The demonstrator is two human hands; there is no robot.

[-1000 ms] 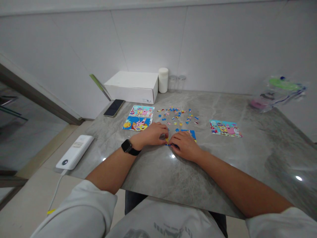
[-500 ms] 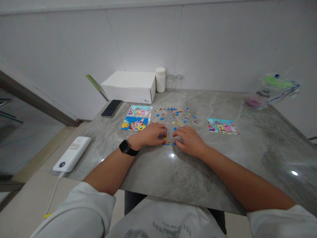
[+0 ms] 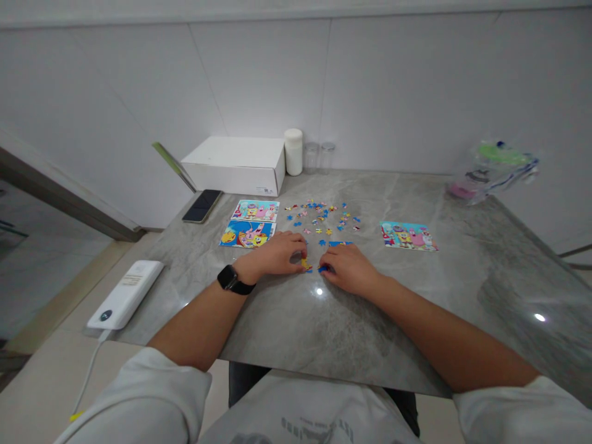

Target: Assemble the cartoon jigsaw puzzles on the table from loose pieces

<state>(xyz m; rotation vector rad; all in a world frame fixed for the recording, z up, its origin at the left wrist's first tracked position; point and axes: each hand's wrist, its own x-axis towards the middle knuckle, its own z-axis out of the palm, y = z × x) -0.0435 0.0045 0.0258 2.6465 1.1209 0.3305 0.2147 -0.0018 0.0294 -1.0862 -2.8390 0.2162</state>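
Note:
My left hand (image 3: pixel 283 253), with a black watch on its wrist, curls its fingers and thumb around the edge of a few yellow and blue jigsaw pieces (image 3: pixel 305 264) lying on the table. Across a small gap, my right hand (image 3: pixel 349 267) pinches a blue jigsaw piece (image 3: pixel 322 269) at the tabletop. More blue pieces (image 3: pixel 340 243) show just behind the right hand's knuckles. Beyond both hands, several loose jigsaw pieces (image 3: pixel 319 220) are scattered. The fingers partly cover what they hold.
Cartoon picture cards lie left (image 3: pixel 248 235) and right (image 3: pixel 409 237) on the grey table (image 3: pixel 296 327). A phone (image 3: pixel 202 206), white box (image 3: pixel 235 176), white bottle (image 3: pixel 293 152), two glass jars (image 3: pixel 319 157), a plastic bag (image 3: pixel 493 172) and a white power bank (image 3: pixel 126 295) surround them.
My right hand's fingers have closed from a loose curl onto the blue piece. My left hand stays beside the yellow and blue pieces. The view has shifted slightly.

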